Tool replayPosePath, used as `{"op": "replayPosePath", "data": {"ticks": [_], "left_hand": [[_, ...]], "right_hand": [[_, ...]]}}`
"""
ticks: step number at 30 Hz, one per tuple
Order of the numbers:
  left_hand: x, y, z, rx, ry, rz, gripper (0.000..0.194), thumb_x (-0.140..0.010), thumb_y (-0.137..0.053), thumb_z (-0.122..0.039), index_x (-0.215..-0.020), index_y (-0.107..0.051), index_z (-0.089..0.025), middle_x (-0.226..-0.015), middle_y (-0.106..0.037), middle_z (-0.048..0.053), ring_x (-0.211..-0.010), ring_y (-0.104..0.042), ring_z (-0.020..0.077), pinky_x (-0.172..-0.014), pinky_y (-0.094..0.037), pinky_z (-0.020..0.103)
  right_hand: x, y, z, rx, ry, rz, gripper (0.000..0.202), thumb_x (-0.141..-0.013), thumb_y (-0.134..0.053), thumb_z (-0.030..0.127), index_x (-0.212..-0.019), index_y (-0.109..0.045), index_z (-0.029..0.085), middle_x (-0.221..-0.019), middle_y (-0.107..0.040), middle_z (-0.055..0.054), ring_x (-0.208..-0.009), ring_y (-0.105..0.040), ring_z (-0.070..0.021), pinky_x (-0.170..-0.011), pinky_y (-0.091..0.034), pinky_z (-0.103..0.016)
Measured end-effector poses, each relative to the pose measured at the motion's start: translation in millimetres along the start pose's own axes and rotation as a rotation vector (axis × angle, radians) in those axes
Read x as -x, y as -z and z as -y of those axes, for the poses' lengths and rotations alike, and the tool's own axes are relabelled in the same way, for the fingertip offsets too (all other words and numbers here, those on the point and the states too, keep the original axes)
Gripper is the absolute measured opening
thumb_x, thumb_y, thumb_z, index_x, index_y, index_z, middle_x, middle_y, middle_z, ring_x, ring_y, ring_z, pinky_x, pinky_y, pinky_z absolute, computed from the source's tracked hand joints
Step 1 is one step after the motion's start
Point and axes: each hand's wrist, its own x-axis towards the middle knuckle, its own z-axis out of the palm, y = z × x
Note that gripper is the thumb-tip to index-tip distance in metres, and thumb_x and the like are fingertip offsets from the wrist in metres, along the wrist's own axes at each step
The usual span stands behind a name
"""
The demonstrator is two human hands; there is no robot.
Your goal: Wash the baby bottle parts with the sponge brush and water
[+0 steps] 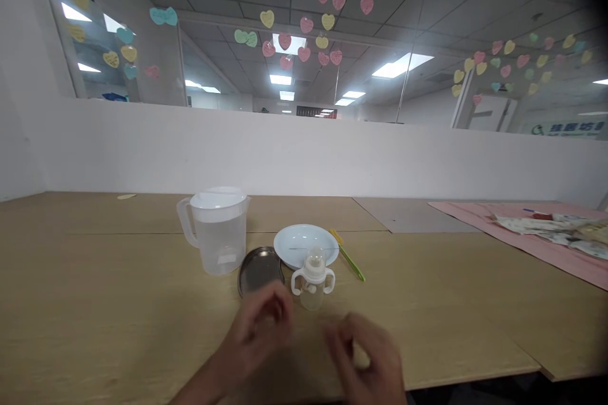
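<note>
A clear baby bottle (312,291) with two white side handles and a see-through cap stands upright on the table. My left hand (260,323) is in front of it to the left, fingers curled and blurred, near the steel kidney-shaped tray (259,269). To the bottle's front right hovers my right hand (365,354), its fingers bent and smeared by motion. I see neither hand touching the bottle. Behind it lies a white plate (285,243) with a thin rod across it. A green-handled brush (351,259) with a yellow head rests right of the plate.
A translucent plastic pitcher (221,240) stands left of the tray. Far right, a pink cloth (458,215) carries crumpled packets and a pen. A white wall (285,152) with glass above borders the wooden table (118,304), whose front edge shows at lower right.
</note>
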Motion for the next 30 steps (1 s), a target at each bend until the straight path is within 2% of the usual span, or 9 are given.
{"op": "replayPosePath", "data": {"ticks": [2,3,5,7,9,12,17,25,30], "left_hand": [[-26.8,-1.4,7.5,-0.073,-0.091,-0.162,0.02,-0.08,-0.046,-0.038,-0.087,-0.056,-0.021,-0.083,-0.061,0.004,-0.076,-0.057,0.0165,-0.07,-0.048,0.03],[-39.3,-5.1,13.3,-0.127,-0.163,-0.189,0.025,-0.079,-0.049,-0.036,-0.098,-0.053,-0.02,-0.094,-0.06,0.006,-0.086,-0.056,0.0183,-0.077,-0.046,0.032],[-60.1,-17.6,28.6,-0.231,-0.271,-0.153,0.054,-0.072,-0.057,-0.036,-0.12,-0.039,-0.018,-0.116,-0.051,0.011,-0.104,-0.05,0.023,-0.087,-0.042,0.037],[-73.8,-33.0,45.6,-0.315,-0.294,-0.094,0.072,-0.065,-0.063,-0.039,-0.126,-0.032,-0.016,-0.125,-0.044,0.015,-0.112,-0.043,0.0276,-0.093,-0.037,0.043],[-80.6,-46.7,60.4,-0.343,-0.253,-0.068,0.069,-0.062,-0.065,-0.039,-0.122,-0.036,-0.017,-0.117,-0.051,0.012,-0.107,-0.047,0.0272,-0.091,-0.038,0.044],[-82.1,-58.1,74.8,-0.342,-0.21,-0.129,0.051,-0.063,-0.064,-0.034,-0.107,-0.048,-0.015,-0.099,-0.059,0.01,-0.094,-0.055,0.0243,-0.083,-0.044,0.04],[-79.6,-55.7,80.9,-0.346,-0.214,-0.156,0.045,-0.064,-0.064,-0.036,-0.1,-0.05,-0.014,-0.094,-0.06,0.009,-0.089,-0.058,0.0224,-0.078,-0.047,0.036],[-79.9,-55.0,83.8,-0.387,-0.17,-0.175,0.05,-0.058,-0.067,-0.038,-0.1,-0.052,-0.016,-0.088,-0.062,0.006,-0.081,-0.059,0.0215,-0.072,-0.047,0.033],[-78.0,-58.0,86.2,-0.354,-0.126,-0.149,0.054,-0.06,-0.067,-0.036,-0.107,-0.05,-0.017,-0.093,-0.06,0.007,-0.085,-0.057,0.0217,-0.074,-0.046,0.033]], "right_hand": [[-32.6,1.9,-13.6,0.195,0.056,-0.328,0.013,-0.08,-0.05,0.02,-0.068,-0.053,0.023,-0.057,-0.051,-0.002,-0.053,-0.047,-0.015,-0.051,-0.037,-0.029],[-48.6,1.5,-20.6,0.262,0.088,-0.354,0.01,-0.08,-0.048,0.021,-0.072,-0.054,0.022,-0.062,-0.054,-0.003,-0.057,-0.049,-0.0158,-0.054,-0.038,-0.029],[-77.1,-2.8,-36.1,0.418,0.147,-0.314,0.009,-0.079,-0.05,0.026,-0.083,-0.055,0.02,-0.075,-0.059,-0.007,-0.067,-0.053,-0.0177,-0.06,-0.04,-0.029],[-97.4,-10.6,-53.1,0.537,0.15,-0.199,0.021,-0.077,-0.051,0.032,-0.093,-0.055,0.018,-0.088,-0.06,-0.01,-0.081,-0.055,-0.0203,-0.068,-0.04,-0.029],[-108.7,-18.4,-68.4,0.557,0.156,-0.03,0.022,-0.077,-0.05,0.034,-0.091,-0.055,0.018,-0.084,-0.061,-0.008,-0.08,-0.055,-0.0191,-0.067,-0.04,-0.027],[-115.2,-24.3,-80.3,0.48,0.162,0.097,0.017,-0.076,-0.05,0.032,-0.085,-0.056,0.019,-0.075,-0.061,-0.004,-0.07,-0.056,-0.0155,-0.064,-0.04,-0.024],[-126.1,-24.2,-79.2,0.327,0.087,0.22,0.011,-0.071,-0.055,0.031,-0.073,-0.056,0.02,-0.066,-0.059,0.001,-0.061,-0.051,-0.0117,-0.058,-0.038,-0.022],[-136.2,-28.8,-91.9,0.054,-0.039,0.274,0.014,-0.07,-0.058,0.031,-0.069,-0.059,0.017,-0.063,-0.058,0.002,-0.059,-0.05,-0.0108,-0.056,-0.038,-0.021],[-128.1,-28.2,-95.6,-0.024,0.005,0.179,0.015,-0.071,-0.057,0.031,-0.069,-0.06,0.017,-0.066,-0.06,-0.001,-0.063,-0.053,-0.0132,-0.059,-0.04,-0.023]]}}
